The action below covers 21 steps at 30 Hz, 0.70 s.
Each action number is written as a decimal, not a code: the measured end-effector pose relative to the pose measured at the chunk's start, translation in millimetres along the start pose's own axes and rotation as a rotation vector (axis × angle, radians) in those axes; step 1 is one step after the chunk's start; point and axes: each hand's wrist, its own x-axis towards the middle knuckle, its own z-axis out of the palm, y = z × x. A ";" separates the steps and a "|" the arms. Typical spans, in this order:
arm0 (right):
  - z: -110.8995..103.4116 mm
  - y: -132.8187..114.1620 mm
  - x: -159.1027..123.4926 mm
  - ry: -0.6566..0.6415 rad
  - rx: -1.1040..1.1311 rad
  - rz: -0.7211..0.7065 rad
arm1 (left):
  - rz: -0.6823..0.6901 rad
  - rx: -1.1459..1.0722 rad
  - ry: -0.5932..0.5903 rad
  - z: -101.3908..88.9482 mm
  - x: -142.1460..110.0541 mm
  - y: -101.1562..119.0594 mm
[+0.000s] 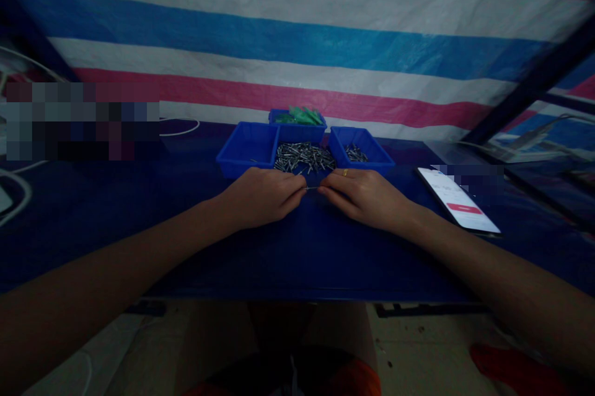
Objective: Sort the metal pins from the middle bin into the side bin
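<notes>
My left hand (274,194) and my right hand (360,194) meet over the blue table, a short gap apart. Between the fingertips runs a thin metal pin (312,188), pinched at one end by each hand and held roughly level. A ring shows on a finger of my right hand. Just beyond my hands lies a loose pile of similar metal pins (304,155), too small to make out in detail. To its left stands a blue bin (248,167) with little visible inside; a second blue bin (379,157) on the right contains some metal pins.
Behind the pile, another blue bin (297,131) holds green pieces (304,115). A phone with a lit screen (458,201) lies on the right of the table (297,259). White cables (183,131) run at the left. A striped sheet (297,43) hangs behind.
</notes>
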 end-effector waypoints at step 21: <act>3.3 0.4 0.4 -0.037 -0.020 -0.006 | 0.042 0.060 0.063 2.9 0.9 -5.8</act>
